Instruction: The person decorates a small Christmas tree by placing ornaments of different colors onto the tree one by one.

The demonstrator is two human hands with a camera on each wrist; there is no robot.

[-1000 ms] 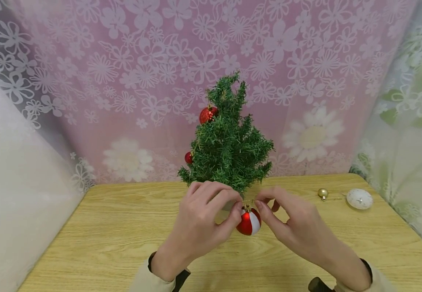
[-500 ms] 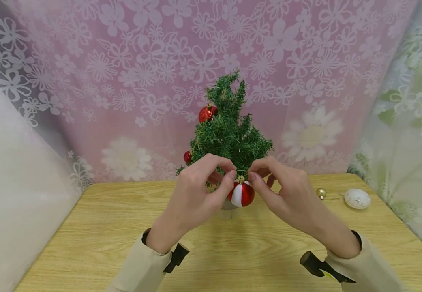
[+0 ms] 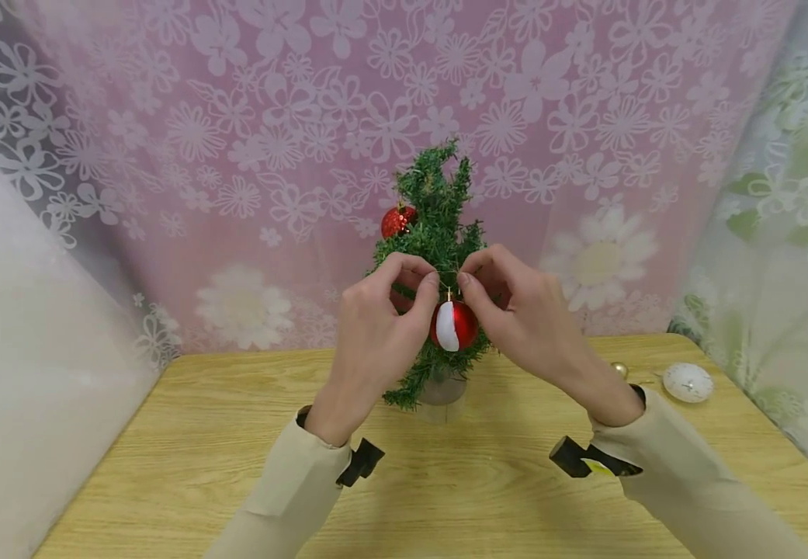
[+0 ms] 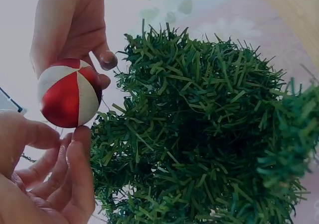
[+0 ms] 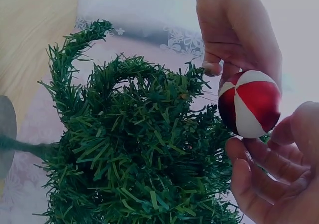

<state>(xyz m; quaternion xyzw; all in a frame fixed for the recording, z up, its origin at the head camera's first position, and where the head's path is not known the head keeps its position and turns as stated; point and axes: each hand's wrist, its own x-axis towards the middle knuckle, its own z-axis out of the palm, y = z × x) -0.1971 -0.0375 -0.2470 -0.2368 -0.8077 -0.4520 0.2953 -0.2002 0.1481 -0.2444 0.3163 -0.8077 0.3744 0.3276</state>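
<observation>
A red and white striped Christmas ball (image 3: 455,326) hangs by its thin hanging string (image 3: 449,272) in front of a small green artificial Christmas tree (image 3: 438,198). The left hand (image 3: 379,322) pinches one side of the string between thumb and index finger. Opposite it, the right hand (image 3: 529,322) pinches the other side the same way, so the loop is spread above the ball's gold cap. Both wrist views show the ball (image 4: 70,94) between the two hands, close beside the tree's branches (image 5: 139,134). The hands hide part of the tree's middle.
A glittery red ball (image 3: 398,222) hangs on the tree's upper left. On the wooden table (image 3: 236,435), at the right, lie a small gold ball (image 3: 620,369) and a white speckled ornament (image 3: 688,383). Behind stands a pink floral curtain (image 3: 292,140). The tree's grey base (image 3: 443,390) shows below.
Both hands have risen and moved forward to the tree with the striped ball. The ball has turned on its string. The left hand now covers the small red ball at the tree's left.
</observation>
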